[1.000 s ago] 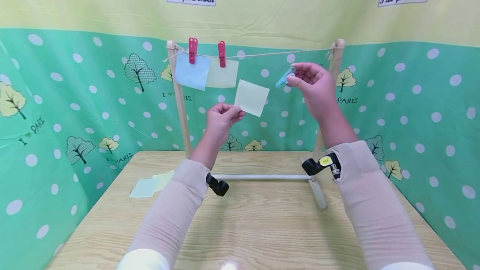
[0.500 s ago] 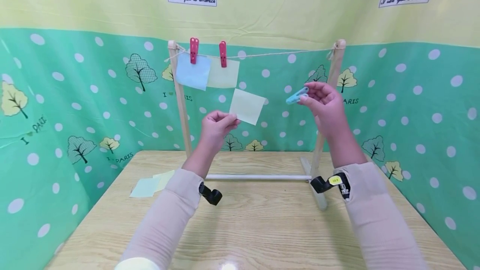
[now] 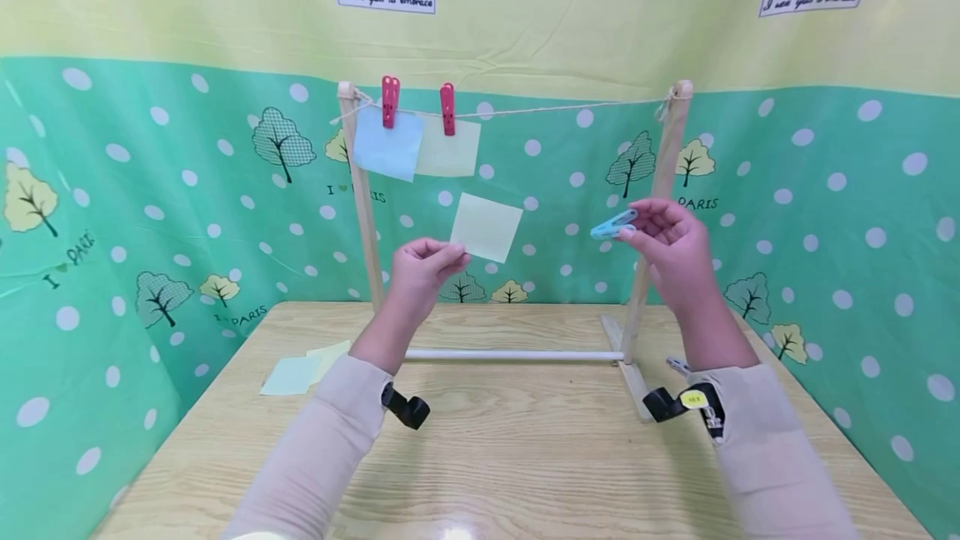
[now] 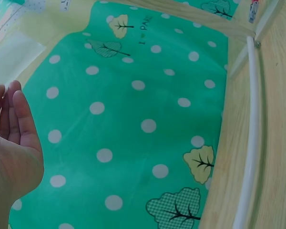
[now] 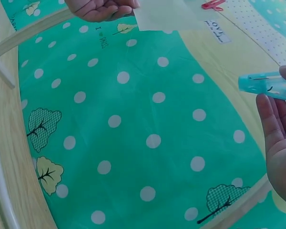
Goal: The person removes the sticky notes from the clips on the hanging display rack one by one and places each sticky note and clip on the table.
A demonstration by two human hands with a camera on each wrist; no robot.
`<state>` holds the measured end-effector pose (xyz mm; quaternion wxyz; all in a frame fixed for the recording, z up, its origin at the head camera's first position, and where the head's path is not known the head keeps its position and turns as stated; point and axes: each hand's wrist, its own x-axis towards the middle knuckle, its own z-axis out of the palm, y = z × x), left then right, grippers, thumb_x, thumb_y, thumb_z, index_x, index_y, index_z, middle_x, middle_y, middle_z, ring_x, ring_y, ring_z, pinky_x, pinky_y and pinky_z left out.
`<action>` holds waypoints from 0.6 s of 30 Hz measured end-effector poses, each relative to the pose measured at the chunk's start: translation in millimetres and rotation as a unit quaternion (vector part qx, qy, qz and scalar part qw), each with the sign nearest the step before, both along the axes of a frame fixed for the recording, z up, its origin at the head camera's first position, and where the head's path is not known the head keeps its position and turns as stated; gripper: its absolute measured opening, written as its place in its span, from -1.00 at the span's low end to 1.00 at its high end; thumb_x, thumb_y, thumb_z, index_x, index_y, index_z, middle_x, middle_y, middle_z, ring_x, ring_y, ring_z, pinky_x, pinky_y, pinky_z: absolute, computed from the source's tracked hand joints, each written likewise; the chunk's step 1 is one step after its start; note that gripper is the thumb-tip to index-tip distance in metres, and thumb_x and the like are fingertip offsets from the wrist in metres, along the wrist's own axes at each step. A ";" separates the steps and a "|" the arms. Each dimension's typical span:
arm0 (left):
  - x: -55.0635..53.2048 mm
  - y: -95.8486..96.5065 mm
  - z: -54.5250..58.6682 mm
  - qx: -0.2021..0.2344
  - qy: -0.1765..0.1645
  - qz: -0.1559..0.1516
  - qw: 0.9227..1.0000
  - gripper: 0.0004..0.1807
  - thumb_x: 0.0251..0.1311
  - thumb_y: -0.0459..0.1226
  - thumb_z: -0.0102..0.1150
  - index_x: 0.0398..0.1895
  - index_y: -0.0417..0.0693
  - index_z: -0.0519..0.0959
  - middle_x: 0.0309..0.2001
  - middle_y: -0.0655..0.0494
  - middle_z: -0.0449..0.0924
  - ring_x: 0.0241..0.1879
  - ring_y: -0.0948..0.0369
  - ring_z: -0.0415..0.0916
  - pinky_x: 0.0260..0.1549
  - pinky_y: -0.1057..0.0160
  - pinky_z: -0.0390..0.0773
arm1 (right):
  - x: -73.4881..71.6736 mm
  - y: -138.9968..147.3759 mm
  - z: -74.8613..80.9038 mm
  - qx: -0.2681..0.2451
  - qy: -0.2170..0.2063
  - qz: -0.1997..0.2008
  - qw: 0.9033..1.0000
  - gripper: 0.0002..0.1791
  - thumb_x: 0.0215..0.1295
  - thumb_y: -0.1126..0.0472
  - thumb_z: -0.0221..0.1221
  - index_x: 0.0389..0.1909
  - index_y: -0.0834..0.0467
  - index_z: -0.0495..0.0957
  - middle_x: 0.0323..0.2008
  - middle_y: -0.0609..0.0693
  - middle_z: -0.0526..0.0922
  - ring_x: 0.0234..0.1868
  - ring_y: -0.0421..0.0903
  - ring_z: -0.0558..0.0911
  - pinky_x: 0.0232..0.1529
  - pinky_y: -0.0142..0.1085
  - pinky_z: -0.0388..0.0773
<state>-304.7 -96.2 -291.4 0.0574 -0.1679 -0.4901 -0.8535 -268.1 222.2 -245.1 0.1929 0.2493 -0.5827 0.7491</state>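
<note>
My left hand [image 3: 423, 273] pinches a pale yellow-green paper square [image 3: 487, 227] by its lower left corner, below the string. In the left wrist view, part of that hand and paper shows at the left edge. Out to the right, my right hand [image 3: 675, 248] pinches a light blue clothespin [image 5: 264, 83] by its handle end, its nose pointing left. On the string [image 3: 555, 108] hang a blue paper [image 3: 387, 144] and a pale yellow paper [image 3: 453, 150], each held by a red clothespin [image 3: 448, 109]. Both hands are lower than the string.
A wooden frame's right post [image 3: 670, 140] and left post [image 3: 363, 198] carry the string. A white bar [image 3: 517, 355] joins them low down. Two paper squares [image 3: 291, 376] lie on the table's [image 3: 510, 457] left. A small clip [image 3: 678, 366] lies by the right sleeve.
Both hands have come down away from the string, the left one with the paper drifting left, the right one with the blue clothespin moving right. A clip on the table has come into view.
</note>
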 end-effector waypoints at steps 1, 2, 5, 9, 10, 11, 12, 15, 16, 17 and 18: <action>0.9 -1.5 -0.9 -0.001 -0.001 -0.001 1.000 -0.79 0.17 -0.56 0.23 -0.54 -0.15 0.64 -0.47 -0.01 0.69 -0.44 0.21 0.68 -0.21 0.27 0.70 | 1.3 1.6 -1.8 0.005 -0.001 -0.004 1.000 -0.75 0.21 0.55 0.21 -0.08 0.37 0.50 -0.22 0.08 0.57 -0.21 -0.10 0.56 -0.12 -0.46 0.63; 1.3 -3.2 -2.2 -0.001 -0.002 -0.002 1.000 -0.79 0.17 -0.57 0.23 -0.54 -0.15 0.64 -0.46 0.00 0.69 -0.44 0.21 0.68 -0.21 0.27 0.70 | 2.5 3.2 -3.6 0.011 -0.001 -0.009 1.000 -0.74 0.21 0.55 0.22 -0.08 0.37 0.50 -0.22 0.07 0.57 -0.20 -0.11 0.56 -0.12 -0.47 0.63; 2.1 -9.2 -5.8 -0.004 -0.009 -0.002 1.000 -0.78 0.17 -0.56 0.23 -0.54 -0.13 0.65 -0.46 0.01 0.70 -0.44 0.21 0.68 -0.21 0.27 0.70 | 5.4 7.3 -7.8 0.030 0.000 -0.022 0.999 -0.73 0.21 0.52 0.24 -0.07 0.34 0.52 -0.21 0.07 0.57 -0.18 -0.11 0.57 -0.10 -0.47 0.62; 4.1 -16.9 -10.4 -0.005 -0.009 -0.002 1.000 -0.77 0.18 -0.57 0.21 -0.54 -0.14 0.65 -0.47 0.01 0.70 -0.44 0.21 0.68 -0.20 0.27 0.70 | 9.4 13.1 -13.5 0.044 0.003 -0.034 0.998 -0.72 0.19 0.52 0.25 -0.07 0.32 0.54 -0.22 0.06 0.58 -0.17 -0.12 0.58 -0.10 -0.47 0.62; 4.6 -18.6 -11.5 -0.004 -0.009 -0.001 1.000 -0.77 0.18 -0.58 0.21 -0.54 -0.13 0.65 -0.47 0.01 0.70 -0.44 0.21 0.68 -0.21 0.27 0.70 | 10.4 14.8 -15.1 0.047 0.004 -0.037 0.998 -0.72 0.19 0.52 0.26 -0.07 0.31 0.55 -0.22 0.06 0.59 -0.17 -0.13 0.58 -0.10 -0.47 0.62; 5.5 -20.3 -12.4 -0.002 -0.009 0.000 1.000 -0.76 0.17 -0.58 0.21 -0.54 -0.13 0.64 -0.47 0.01 0.70 -0.44 0.21 0.68 -0.21 0.27 0.70 | 11.4 16.4 -16.7 0.051 0.005 -0.040 0.998 -0.72 0.19 0.51 0.26 -0.07 0.30 0.55 -0.22 0.05 0.59 -0.17 -0.13 0.58 -0.11 -0.47 0.62; 6.5 -22.0 -13.3 -0.004 -0.008 0.001 1.000 -0.76 0.18 -0.58 0.20 -0.54 -0.13 0.64 -0.47 0.01 0.70 -0.44 0.21 0.68 -0.21 0.27 0.70 | 12.3 18.1 -18.4 0.053 0.005 -0.042 0.998 -0.72 0.19 0.51 0.26 -0.07 0.31 0.55 -0.21 0.06 0.59 -0.17 -0.13 0.58 -0.10 -0.47 0.62; 9.0 -27.8 -16.3 -0.005 -0.014 0.008 1.000 -0.75 0.18 -0.58 0.19 -0.54 -0.11 0.65 -0.47 0.02 0.70 -0.44 0.21 0.68 -0.21 0.29 0.70 | 14.1 23.0 -23.7 0.068 0.004 -0.054 0.996 -0.71 0.19 0.50 0.27 -0.06 0.32 0.54 -0.20 0.05 0.59 -0.16 -0.13 0.59 -0.09 -0.48 0.61; 9.8 -29.9 -17.3 -0.005 -0.018 0.010 1.000 -0.74 0.19 -0.58 0.19 -0.55 -0.11 0.65 -0.48 0.02 0.70 -0.44 0.22 0.68 -0.22 0.29 0.70 | 14.6 24.6 -25.6 0.073 0.003 -0.059 0.996 -0.71 0.19 0.49 0.28 -0.06 0.33 0.53 -0.20 0.05 0.60 -0.16 -0.13 0.59 -0.08 -0.48 0.61; 10.9 -32.0 -18.2 -0.005 -0.021 0.013 1.000 -0.73 0.19 -0.58 0.19 -0.55 -0.11 0.65 -0.48 0.03 0.70 -0.44 0.22 0.68 -0.23 0.30 0.70 | 15.1 26.1 -27.7 0.080 0.001 -0.067 0.995 -0.71 0.19 0.48 0.28 -0.06 0.34 0.53 -0.20 0.04 0.60 -0.16 -0.14 0.59 -0.08 -0.49 0.61; 11.8 -34.4 -19.3 -0.005 -0.026 0.014 1.000 -0.73 0.19 -0.58 0.18 -0.56 -0.11 0.65 -0.47 0.03 0.69 -0.44 0.22 0.68 -0.24 0.31 0.70 | 15.5 27.7 -29.7 0.082 0.000 -0.069 0.994 -0.70 0.19 0.49 0.28 -0.05 0.35 0.52 -0.20 0.04 0.60 -0.15 -0.14 0.59 -0.08 -0.49 0.60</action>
